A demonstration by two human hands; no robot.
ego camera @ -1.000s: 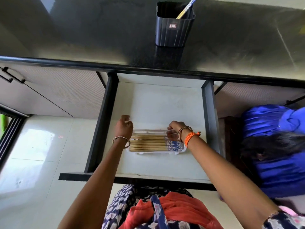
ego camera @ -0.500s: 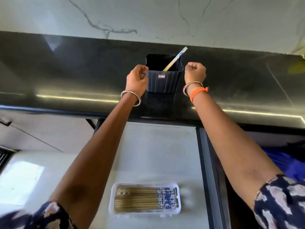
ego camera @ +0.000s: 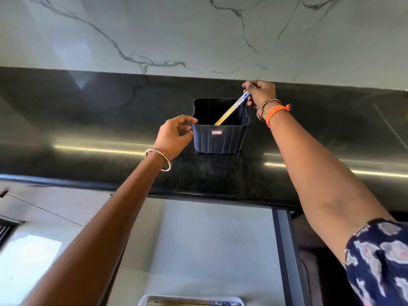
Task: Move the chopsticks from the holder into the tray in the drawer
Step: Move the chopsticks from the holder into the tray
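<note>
Her right hand (ego camera: pixel 261 92) pinches the patterned top of slim wooden chopsticks (ego camera: pixel 229 111) leaning in the ribbed, dark plastic holder (ego camera: pixel 219 138) on the polished black counter (ego camera: pixel 88 120). Her left hand (ego camera: pixel 175 134), fingers curled, grips the holder's rim.

A polished black stone table (ego camera: pixel 88 129) carries a dark ribbed holder (ego camera: pixel 219 140) standing upright. Below it, the open drawer's pale floor (ego camera: pixel 216 250) bears a clear tray (ego camera: pixel 192 301).
</note>
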